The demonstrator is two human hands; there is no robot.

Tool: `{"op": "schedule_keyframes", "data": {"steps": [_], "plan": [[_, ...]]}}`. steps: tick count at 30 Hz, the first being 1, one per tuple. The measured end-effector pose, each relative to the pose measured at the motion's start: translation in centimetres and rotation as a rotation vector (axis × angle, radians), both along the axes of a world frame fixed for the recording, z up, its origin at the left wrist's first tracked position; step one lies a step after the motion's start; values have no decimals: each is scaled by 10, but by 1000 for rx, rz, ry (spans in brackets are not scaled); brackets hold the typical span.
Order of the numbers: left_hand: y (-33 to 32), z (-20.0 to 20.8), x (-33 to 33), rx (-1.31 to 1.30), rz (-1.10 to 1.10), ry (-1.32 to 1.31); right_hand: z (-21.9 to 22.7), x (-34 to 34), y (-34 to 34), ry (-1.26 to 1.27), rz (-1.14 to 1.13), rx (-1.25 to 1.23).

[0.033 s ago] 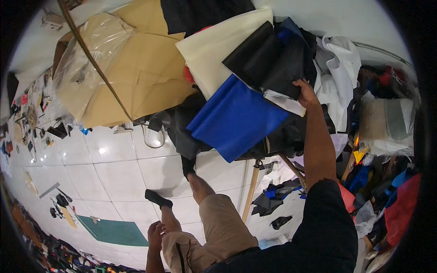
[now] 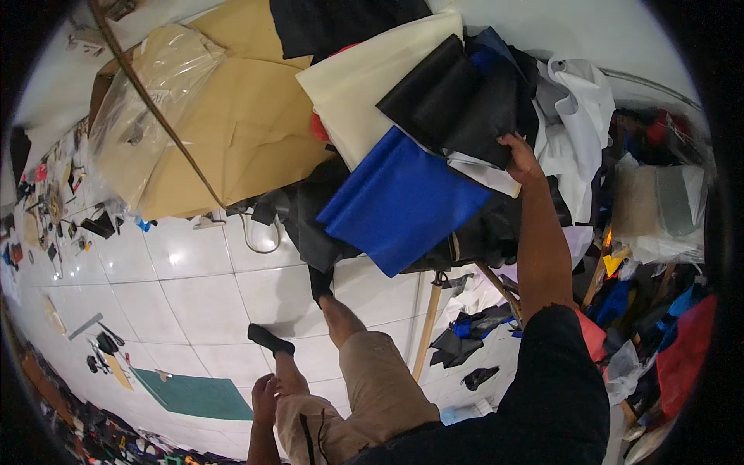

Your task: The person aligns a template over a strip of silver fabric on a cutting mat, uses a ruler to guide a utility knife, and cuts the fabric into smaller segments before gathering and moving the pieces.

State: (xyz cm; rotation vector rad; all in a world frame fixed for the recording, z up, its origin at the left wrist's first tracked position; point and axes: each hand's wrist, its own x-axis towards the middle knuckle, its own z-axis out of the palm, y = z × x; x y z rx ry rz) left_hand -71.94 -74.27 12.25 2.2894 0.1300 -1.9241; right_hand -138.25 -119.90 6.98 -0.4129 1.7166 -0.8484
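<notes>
My right hand (image 2: 521, 157) is closed on the edge of a black sheet of material (image 2: 457, 101), smooth like faux leather and partly curled over. Under it lie a bright blue sheet (image 2: 411, 198), which hangs over the pile's near side, and a cream sheet (image 2: 356, 89). Pale pieces show just below my fingers. My left hand (image 2: 265, 397) is low beside my knee, its fingers loosely bent and apart, with nothing visible in them.
Tan paper sheets (image 2: 256, 124) and clear plastic (image 2: 167, 85) lie left of the pile. White material (image 2: 573, 124) hangs to the right, near bagged scraps (image 2: 659, 209). A wooden leg (image 2: 425, 333) stands below. A green mat (image 2: 194, 394) and scattered tools lie on the tiled floor.
</notes>
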Motion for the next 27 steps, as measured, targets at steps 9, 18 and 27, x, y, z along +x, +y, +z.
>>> {"op": "schedule_keyframes", "data": {"steps": [9,18,27], "plan": [[-322,-131,-155,-756,-872,134,-27,-10,16,-90,10,-42],[-556,-151,-411,-1114,-1197,-225,-67,-31,20,-20,-68,9],[-548,-147,-424,-1144,-906,209,-55,-12,20,-195,-44,-106]]}}
